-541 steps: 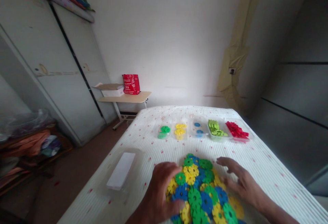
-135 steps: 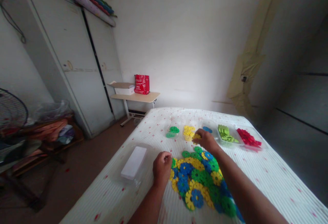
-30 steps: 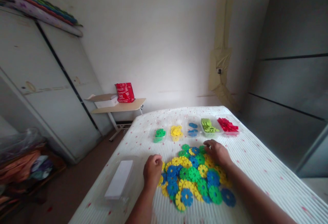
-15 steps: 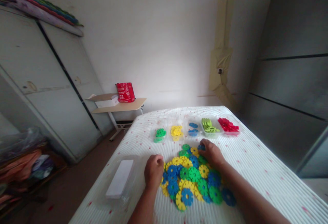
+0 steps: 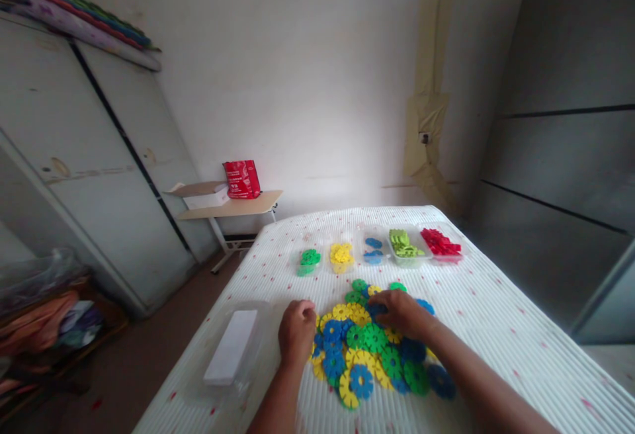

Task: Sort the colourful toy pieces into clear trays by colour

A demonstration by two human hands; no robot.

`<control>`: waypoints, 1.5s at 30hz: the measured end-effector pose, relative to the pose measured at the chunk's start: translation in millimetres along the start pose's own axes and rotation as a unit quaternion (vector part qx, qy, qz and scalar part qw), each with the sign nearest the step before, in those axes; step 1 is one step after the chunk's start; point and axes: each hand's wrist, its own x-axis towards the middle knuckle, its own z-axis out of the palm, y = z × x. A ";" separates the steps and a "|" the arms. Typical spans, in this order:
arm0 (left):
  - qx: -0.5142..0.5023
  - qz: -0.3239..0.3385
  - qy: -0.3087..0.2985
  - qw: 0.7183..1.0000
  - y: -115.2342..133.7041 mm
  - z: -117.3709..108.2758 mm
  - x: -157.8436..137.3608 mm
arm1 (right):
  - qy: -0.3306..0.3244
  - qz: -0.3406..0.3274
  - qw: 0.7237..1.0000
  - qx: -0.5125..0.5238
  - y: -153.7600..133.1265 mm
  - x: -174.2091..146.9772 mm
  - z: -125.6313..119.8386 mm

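Tabletop [image 5: 496, 328] discs [image 5: 375, 337]; illegibly lettered bag [image 5: 241, 180]

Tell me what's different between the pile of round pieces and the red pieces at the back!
The pile mixes green, yellow and blue, while the red pieces are all one colour. The pile lies loose on the tablecloth, but the red pieces sit in a clear box. The pile is partly under the right hand; the red pieces are farther away. Both are heaps of many small pieces.

Illumination was diffuse, brightest on the wall [image 5: 322, 123]; the right-hand panels [image 5: 560, 163] were dim; frame edges appeared stretched and blurred.
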 end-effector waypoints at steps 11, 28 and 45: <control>-0.002 0.006 0.000 1.000 -0.3 0.2 0.0 | -0.001 0.006 0.999 -0.053 -1.2 1.3 5.1; -0.011 -0.004 -0.004 1.000 1.7 -1.4 -1.0 | 0.181 0.092 0.975 0.086 19.6 53.6 -42.8; -0.017 -0.004 0.003 1.000 -1.3 2.5 -0.4 | 0.169 0.089 0.981 -0.035 27.2 37.2 5.1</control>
